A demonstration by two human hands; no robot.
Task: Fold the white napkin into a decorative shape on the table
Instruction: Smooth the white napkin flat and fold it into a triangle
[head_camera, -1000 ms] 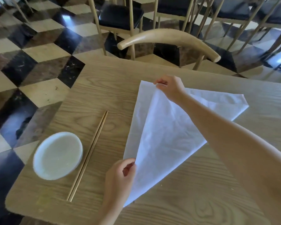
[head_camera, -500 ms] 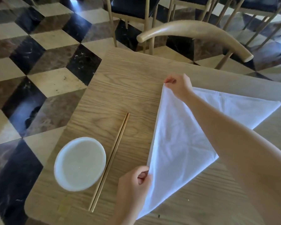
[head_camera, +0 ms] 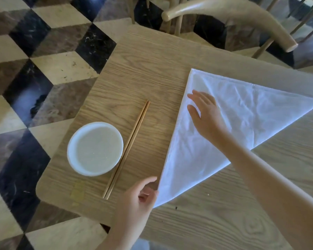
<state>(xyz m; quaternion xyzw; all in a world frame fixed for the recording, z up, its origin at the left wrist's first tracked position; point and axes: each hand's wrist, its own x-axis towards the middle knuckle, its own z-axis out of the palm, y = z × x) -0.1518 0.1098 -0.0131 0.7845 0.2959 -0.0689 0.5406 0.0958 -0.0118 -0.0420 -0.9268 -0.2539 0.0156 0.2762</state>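
The white napkin (head_camera: 246,120) lies flat on the wooden table (head_camera: 152,69), folded into a triangle with its long fold along the left side. My right hand (head_camera: 204,114) rests flat on the cloth near the far corner, fingers spread, holding nothing. My left hand (head_camera: 139,201) pinches the napkin's near corner between thumb and fingers at the table's front.
A white bowl (head_camera: 95,148) sits at the table's left front, with a pair of wooden chopsticks (head_camera: 127,148) lying between it and the napkin. A curved wooden chair back (head_camera: 229,18) stands beyond the far edge. The table's left edge drops to a checkered floor (head_camera: 34,69).
My right hand has let go of the far corner and now lies flat on the cloth, lower down. The top layer has settled flat into a triangle. My left hand still holds the near corner.
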